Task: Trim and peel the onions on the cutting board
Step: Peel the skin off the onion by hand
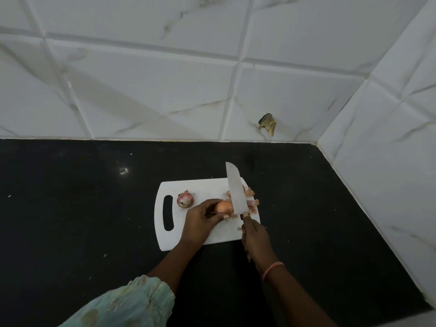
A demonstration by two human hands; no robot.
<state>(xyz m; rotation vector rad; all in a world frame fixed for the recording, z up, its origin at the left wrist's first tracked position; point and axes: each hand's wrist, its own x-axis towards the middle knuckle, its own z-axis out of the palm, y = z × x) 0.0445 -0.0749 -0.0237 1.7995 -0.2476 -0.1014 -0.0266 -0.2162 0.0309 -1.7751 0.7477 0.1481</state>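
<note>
On a white cutting board (219, 234) set on a black counter (70, 220), a person's left hand (200, 220) grips an onion (223, 207) at mid-board while the right hand (253, 234), at the board's near right edge, clasps a knife (234, 190), blade against the onion. A second onion (185, 199) sits beside the handle slot; peels (251, 199) crowd the right edge. Bare counter surrounds the board, ending at the tiled wall (165, 90) beyond.
</note>
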